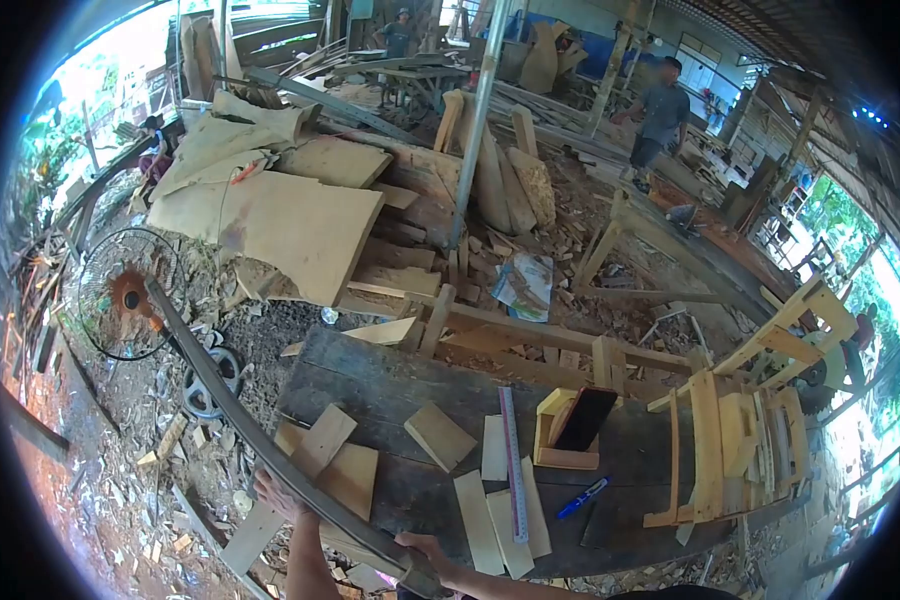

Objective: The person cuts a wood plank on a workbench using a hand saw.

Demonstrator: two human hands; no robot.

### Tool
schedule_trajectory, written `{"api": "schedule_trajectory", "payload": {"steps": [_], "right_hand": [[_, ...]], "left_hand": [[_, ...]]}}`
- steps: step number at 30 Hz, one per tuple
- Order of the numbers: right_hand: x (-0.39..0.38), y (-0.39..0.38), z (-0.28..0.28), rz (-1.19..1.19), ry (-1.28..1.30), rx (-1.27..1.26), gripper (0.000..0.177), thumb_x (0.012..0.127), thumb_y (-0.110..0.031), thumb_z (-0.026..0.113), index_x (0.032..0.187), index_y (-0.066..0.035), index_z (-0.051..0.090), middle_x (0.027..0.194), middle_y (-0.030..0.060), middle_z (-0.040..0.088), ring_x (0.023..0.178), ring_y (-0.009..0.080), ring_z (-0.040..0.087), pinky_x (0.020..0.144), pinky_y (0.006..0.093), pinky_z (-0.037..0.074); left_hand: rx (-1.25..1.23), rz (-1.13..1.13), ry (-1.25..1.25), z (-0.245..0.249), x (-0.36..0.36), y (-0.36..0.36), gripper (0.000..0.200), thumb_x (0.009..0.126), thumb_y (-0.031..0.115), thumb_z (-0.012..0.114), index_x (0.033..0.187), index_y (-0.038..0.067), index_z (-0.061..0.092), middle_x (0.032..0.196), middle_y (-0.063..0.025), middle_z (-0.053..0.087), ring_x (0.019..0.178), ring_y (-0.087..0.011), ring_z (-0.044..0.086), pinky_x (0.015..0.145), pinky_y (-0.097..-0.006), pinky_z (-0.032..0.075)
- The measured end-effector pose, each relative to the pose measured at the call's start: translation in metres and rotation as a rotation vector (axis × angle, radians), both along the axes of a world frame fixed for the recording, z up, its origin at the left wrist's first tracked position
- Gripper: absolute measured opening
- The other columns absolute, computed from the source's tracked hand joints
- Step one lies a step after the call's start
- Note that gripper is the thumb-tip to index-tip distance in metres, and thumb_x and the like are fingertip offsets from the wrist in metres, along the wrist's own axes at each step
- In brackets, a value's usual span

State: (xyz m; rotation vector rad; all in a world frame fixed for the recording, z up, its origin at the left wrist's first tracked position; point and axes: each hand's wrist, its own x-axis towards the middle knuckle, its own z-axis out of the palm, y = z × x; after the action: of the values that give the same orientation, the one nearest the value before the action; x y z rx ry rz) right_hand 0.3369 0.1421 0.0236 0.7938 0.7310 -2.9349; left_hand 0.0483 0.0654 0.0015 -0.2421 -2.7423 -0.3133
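A long, narrow grey-brown bar (270,447), probably a wooden strip, slants from the standing fan down to the bottom of the view. It looks bowed, perhaps from the lens. My left hand (285,497) grips its left edge, fingers partly hidden beneath it. Close to its near end, my right hand (425,560) is closed around the other edge. Under and beside the bar lie thin wooden pieces (348,478) on a dark workbench (360,365). Further right on the bench are a ruler (513,465), pale wood strips (480,520) and a blue marker (582,498).
A phone (585,420) leans in a small wooden stand (567,458). A wooden frame (715,440) occupies the bench's right end. The fan (128,290) stands at left, near large slabs (270,215). A metal post (478,130) rises beyond. One person (662,110) stands back right; others are farther off.
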Motion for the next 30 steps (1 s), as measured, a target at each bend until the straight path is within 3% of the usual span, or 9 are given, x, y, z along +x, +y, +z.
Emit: {"api": "schedule_trajectory", "payload": {"steps": [5, 7, 9, 10, 11, 14, 17, 22, 30], "right_hand": [[0.003, 0.003, -0.041, 0.038, 0.026, 0.177, 0.022, 0.101, -0.024, 0.055, 0.101, -0.005, 0.067, 0.09, 0.0058, 0.068, 0.079, 0.0101, 0.063, 0.074, 0.0264, 0.053], [-0.012, 0.002, 0.037, -0.067, -0.084, 0.107, 0.027, 0.097, -0.03, 0.059, 0.102, -0.005, 0.067, 0.087, 0.0043, 0.068, 0.076, 0.0124, 0.065, 0.069, 0.0295, 0.054], [-0.003, 0.001, 0.025, -0.114, -0.12, -0.005, 0.033, 0.093, -0.035, 0.062, 0.1, -0.004, 0.068, 0.084, 0.0041, 0.069, 0.073, 0.016, 0.068, 0.064, 0.0338, 0.056], [0.016, -0.006, 0.007, -0.044, -0.116, -0.063, 0.033, 0.092, -0.036, 0.062, 0.099, -0.004, 0.067, 0.084, 0.0047, 0.069, 0.073, 0.0166, 0.068, 0.063, 0.0344, 0.057], [0.035, -0.013, -0.008, 0.028, -0.113, -0.118, 0.033, 0.092, -0.036, 0.063, 0.098, -0.004, 0.067, 0.084, 0.0054, 0.069, 0.073, 0.0172, 0.069, 0.063, 0.035, 0.057], [0.03, 0.01, 0.055, 0.1, 0.064, 1.303, 0.011, 0.1, -0.013, 0.054, 0.098, -0.003, 0.058, 0.088, 0.0067, 0.06, 0.084, 0.0182, 0.059, 0.078, 0.0333, 0.05], [0.027, 0.013, 0.063, 0.058, 0.152, 1.229, 0.015, 0.101, -0.013, 0.053, 0.089, -0.004, 0.054, 0.079, 0.0062, 0.057, 0.074, 0.0169, 0.055, 0.072, 0.0331, 0.046], [0.013, 0.004, 0.072, -0.145, 0.238, 1.014, 0.018, 0.101, -0.013, 0.053, 0.086, -0.006, 0.049, 0.069, 0.0054, 0.054, 0.067, 0.0169, 0.054, 0.071, 0.0352, 0.048], [0.011, 0.014, 0.072, -0.021, 0.32, 1.137, 0.015, 0.099, -0.01, 0.051, 0.085, -0.007, 0.048, 0.07, 0.0046, 0.053, 0.067, 0.0181, 0.053, 0.071, 0.0369, 0.048]], "left_hand": [[0.044, -0.016, 0.051, 0.005, 0.0, 0.004, 0.026, 0.092, 0.03, 0.053, 0.112, 0.013, 0.057, 0.107, -0.0106, 0.05, 0.105, -0.0326, 0.05, 0.09, -0.0456, 0.04], [0.025, 0.027, -0.107, 0.029, 0.012, 0.01, 0.038, 0.088, 0.036, 0.059, 0.119, 0.013, 0.056, 0.114, -0.0111, 0.053, 0.113, -0.0337, 0.051, 0.096, -0.0466, 0.04], [0.012, 0.067, -0.333, 0.008, 0.004, 0.0, 0.059, 0.085, 0.041, 0.063, 0.137, 0.015, 0.052, 0.142, -0.0111, 0.051, 0.136, -0.0329, 0.043, 0.112, -0.0458, 0.033], [0.005, -0.012, -0.458, 0.07, 0.017, 0.009, 0.059, 0.087, 0.04, 0.061, 0.14, 0.016, 0.051, 0.146, -0.0111, 0.049, 0.138, -0.0326, 0.042, 0.114, -0.046, 0.03], [-0.012, 0.029, -0.263, -0.001, 0.004, 0.002, 0.056, 0.088, 0.038, 0.059, 0.139, 0.016, 0.051, 0.143, -0.0112, 0.051, 0.139, -0.0306, 0.041, 0.114, -0.046, 0.03], [0.132, 0.047, -0.263, 0.059, 0.015, 0.015, 0.032, 0.092, 0.031, 0.056, 0.118, 0.012, 0.058, 0.121, -0.0134, 0.056, 0.117, -0.0349, 0.048, 0.104, -0.0473, 0.034], [0.266, 0.042, -0.198, 0.071, 0.013, 0.018, 0.019, 0.093, 0.028, 0.055, 0.099, 0.011, 0.061, 0.112, -0.0134, 0.055, 0.109, -0.0348, 0.049, 0.096, -0.0477, 0.037], [0.339, 0.027, -0.184, 0.062, 0.011, 0.016, 0.02, 0.094, 0.029, 0.055, 0.099, 0.011, 0.062, 0.109, -0.0132, 0.057, 0.107, -0.0339, 0.05, 0.096, -0.0477, 0.037], [0.353, 0.023, -0.164, 0.058, 0.007, 0.015, 0.018, 0.09, 0.025, 0.059, 0.1, 0.01, 0.062, 0.103, -0.0117, 0.056, 0.104, -0.0323, 0.05, 0.095, -0.0459, 0.037]]}}
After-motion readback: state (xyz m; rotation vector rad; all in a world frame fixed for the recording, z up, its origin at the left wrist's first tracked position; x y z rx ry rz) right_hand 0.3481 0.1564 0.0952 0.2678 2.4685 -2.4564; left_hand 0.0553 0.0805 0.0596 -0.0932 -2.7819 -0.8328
